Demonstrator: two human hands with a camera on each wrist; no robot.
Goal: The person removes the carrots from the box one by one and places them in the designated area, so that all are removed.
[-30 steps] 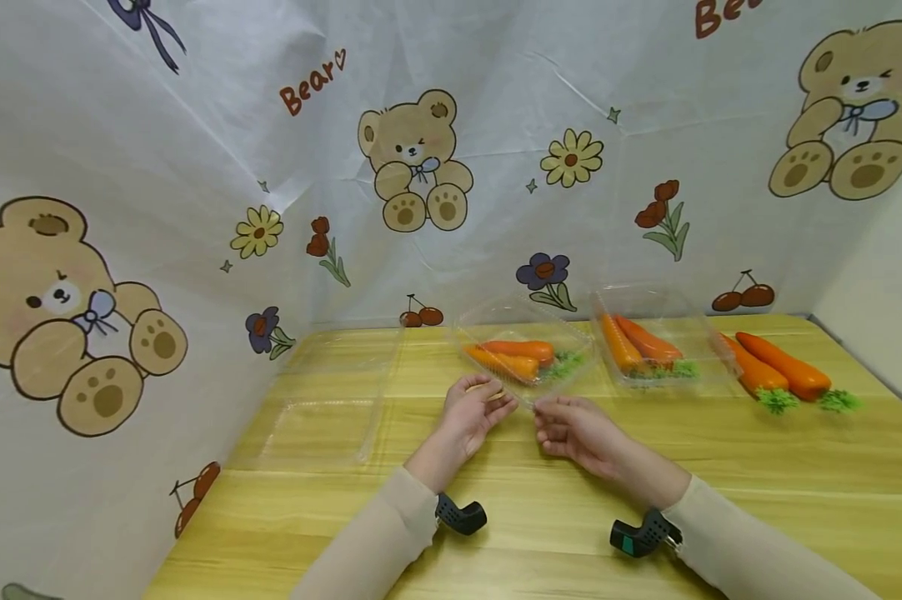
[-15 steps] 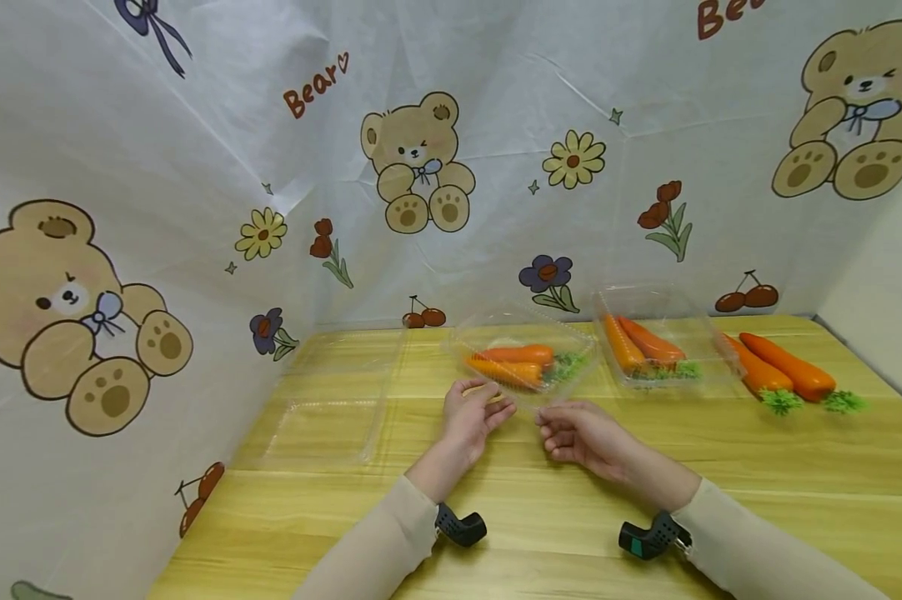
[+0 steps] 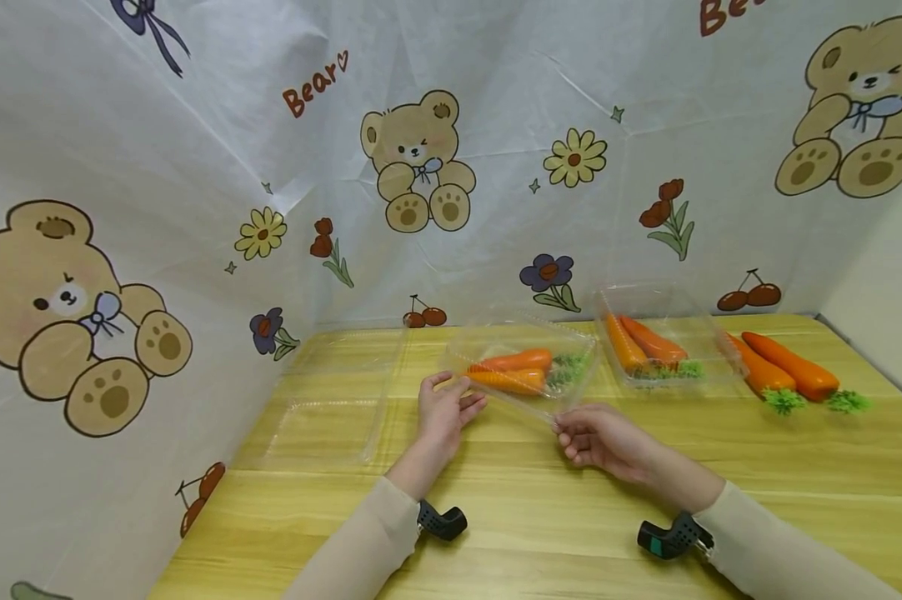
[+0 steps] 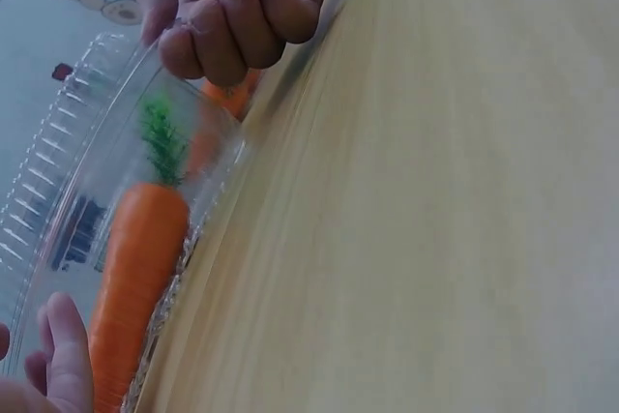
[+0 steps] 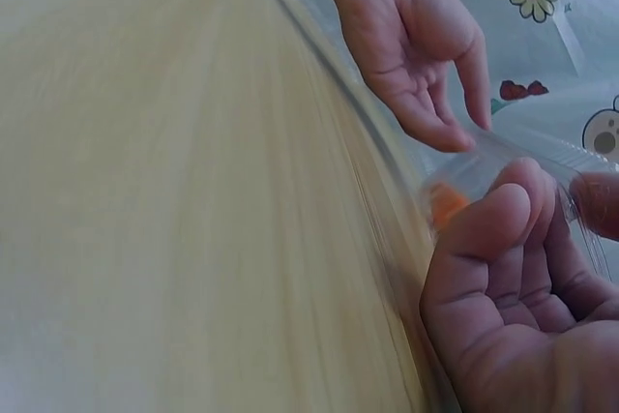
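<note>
A clear plastic clamshell box (image 3: 571, 392) with two orange carrots (image 3: 511, 381) inside sits in the middle of the table, a corner toward me. My right hand (image 3: 608, 442) pinches its front corner between thumb and curled fingers. At the box's left front edge is my left hand (image 3: 443, 417), its fingers fairly straight and touching the rim. The left wrist view shows a carrot (image 4: 140, 249) through the box wall, with left fingertips (image 4: 68, 345) beside it. In the right wrist view, the left hand's thumb and fingers come together at the clear rim.
An open clear clamshell (image 3: 323, 425) lies on the left. Right of the middle box stands another clear box (image 3: 691, 333) holding two carrots. Two loose carrots (image 3: 789, 367) lie at the far right. A bear-print cloth (image 3: 496, 250) hangs behind the table.
My left hand has slid left along the box's edge, away from the front corner. The right hand has moved slightly right and toward me, and the box's front corner has shifted with it.
</note>
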